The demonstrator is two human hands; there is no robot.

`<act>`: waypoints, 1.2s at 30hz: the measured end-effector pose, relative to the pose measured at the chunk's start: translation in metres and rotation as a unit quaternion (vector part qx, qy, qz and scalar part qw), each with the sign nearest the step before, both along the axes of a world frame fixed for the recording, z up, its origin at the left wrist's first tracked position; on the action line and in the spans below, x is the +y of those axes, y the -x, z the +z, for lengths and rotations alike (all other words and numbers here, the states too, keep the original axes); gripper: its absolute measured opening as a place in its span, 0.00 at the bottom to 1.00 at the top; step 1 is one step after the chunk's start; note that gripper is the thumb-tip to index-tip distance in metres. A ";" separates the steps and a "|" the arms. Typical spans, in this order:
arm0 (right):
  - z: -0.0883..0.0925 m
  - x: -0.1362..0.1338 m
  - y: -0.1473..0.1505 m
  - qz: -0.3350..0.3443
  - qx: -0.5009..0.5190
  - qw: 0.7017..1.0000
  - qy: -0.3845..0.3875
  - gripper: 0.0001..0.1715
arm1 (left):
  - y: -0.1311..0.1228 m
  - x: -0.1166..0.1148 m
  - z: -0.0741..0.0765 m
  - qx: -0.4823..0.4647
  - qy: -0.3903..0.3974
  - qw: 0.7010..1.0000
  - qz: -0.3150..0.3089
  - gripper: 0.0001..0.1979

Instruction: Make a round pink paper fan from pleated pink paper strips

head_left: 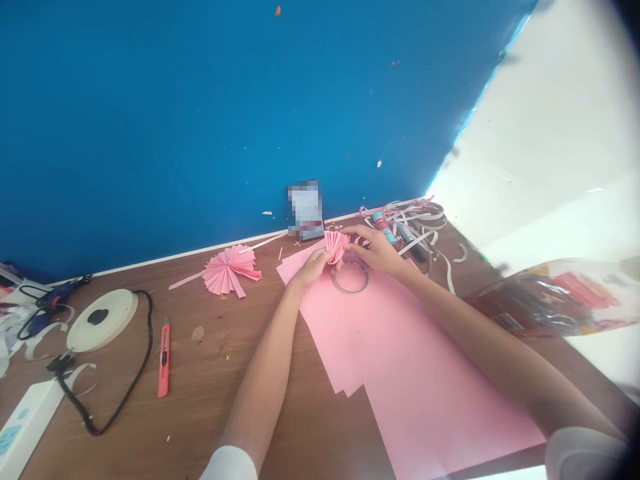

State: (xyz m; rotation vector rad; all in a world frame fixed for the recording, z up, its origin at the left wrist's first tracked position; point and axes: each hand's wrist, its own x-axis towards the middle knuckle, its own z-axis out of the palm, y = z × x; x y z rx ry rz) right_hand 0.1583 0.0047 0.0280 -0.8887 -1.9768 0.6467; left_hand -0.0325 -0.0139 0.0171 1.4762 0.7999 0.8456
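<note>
A small pleated pink paper fan (335, 244) is held up over the far end of the pink paper sheets (400, 347). My left hand (312, 268) pinches its lower left side. On the opposite side, my right hand (373, 248) has thumb and fingers closed at the folds, with the forefinger arched over the top. Just below the fan, a thin grey ring (351, 277) rests on the sheets. Left of my hands lies a larger pleated pink paper rosette (227, 270), partly fanned out, with paper strips at its sides.
A red utility knife (165, 360), a white disc-shaped object (103, 320), a black cable (145, 367) and a power strip (27, 427) lie left. A phone (307, 210) leans on the blue wall. Paper strips (420, 217), a glue stick (384, 228) and a plastic bag (545, 300) are right.
</note>
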 end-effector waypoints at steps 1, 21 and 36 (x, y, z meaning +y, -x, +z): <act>-0.001 0.000 0.000 -0.004 0.004 1.000 0.004 0.21 | 0.000 0.000 0.000 0.002 -0.001 1.000 0.003 0.18; -0.010 -0.002 0.000 -0.101 0.024 0.994 -0.017 0.10 | -0.007 0.002 -0.009 0.119 -0.198 0.966 0.112 0.30; -0.014 -0.004 0.001 -0.119 -0.240 0.941 -0.205 0.29 | 0.001 0.005 -0.018 0.243 -0.226 0.931 0.155 0.15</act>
